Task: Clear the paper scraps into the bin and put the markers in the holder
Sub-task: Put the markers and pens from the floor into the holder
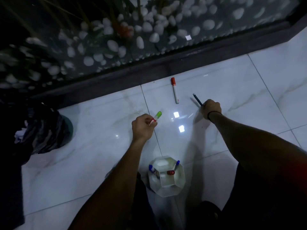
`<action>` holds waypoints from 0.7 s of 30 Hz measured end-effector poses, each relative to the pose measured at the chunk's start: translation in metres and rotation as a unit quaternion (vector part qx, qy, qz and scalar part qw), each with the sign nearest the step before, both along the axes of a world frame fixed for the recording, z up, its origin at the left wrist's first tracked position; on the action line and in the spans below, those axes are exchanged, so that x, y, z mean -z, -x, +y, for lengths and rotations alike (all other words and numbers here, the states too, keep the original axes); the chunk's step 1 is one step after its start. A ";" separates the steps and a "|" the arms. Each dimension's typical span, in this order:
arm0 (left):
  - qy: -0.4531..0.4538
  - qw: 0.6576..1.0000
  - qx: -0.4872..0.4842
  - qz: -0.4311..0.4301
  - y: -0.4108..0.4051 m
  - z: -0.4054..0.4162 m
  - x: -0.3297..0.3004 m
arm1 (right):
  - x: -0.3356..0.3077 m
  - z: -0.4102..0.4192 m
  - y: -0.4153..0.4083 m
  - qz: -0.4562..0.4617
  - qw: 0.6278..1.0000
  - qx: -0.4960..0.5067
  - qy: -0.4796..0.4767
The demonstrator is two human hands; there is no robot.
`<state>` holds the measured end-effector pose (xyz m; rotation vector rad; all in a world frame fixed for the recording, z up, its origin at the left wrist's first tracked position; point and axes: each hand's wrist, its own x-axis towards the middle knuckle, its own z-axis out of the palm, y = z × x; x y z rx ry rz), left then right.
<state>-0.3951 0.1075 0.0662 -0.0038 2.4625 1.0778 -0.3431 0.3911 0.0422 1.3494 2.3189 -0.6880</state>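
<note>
From the head camera I look down on a glossy white tiled floor (99,163) with both my hands out in front. My left hand (143,127) is curled round a green-capped marker (156,117), whose cap sticks out past the knuckles, pointing up and away from me. My right hand (211,109) is clenched round a thin dark pen (197,100); its tip angles out to the upper left of the fist. A dark band circles that wrist.

Between the two hands and a little beyond them, a red-capped marker (174,90) lies flat on the floor, cap end away from me, touching neither hand.

Nearer to me than both hands, between my forearms, stands the clear faceted holder (167,185). I make out two blue-capped markers (151,168) and one red-capped one standing inside it, leaning against its walls.

Well off to the side of my left hand sits the bin (49,130), lined with a black bag, and crumpled white paper scraps (20,133) show at its mouth.

Beyond both hands runs a dark ledge (166,67), and behind it a bed of white pebbles (149,30) with plant stems, all dim and blurred.
</note>
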 end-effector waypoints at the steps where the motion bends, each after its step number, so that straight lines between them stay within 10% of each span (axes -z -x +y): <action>1: -0.032 0.999 -0.035 -0.015 -0.008 -0.007 -0.010 | -0.009 -0.003 -0.003 0.004 1.000 -0.005 0.013; 11: -0.230 0.952 -0.199 -0.043 -0.094 -0.049 -0.088 | -0.111 -0.132 -0.037 0.291 0.914 0.026 0.281; 21: -0.249 0.941 -0.227 -0.026 -0.175 -0.079 -0.110 | -0.171 -0.158 -0.119 0.181 0.923 -0.283 0.186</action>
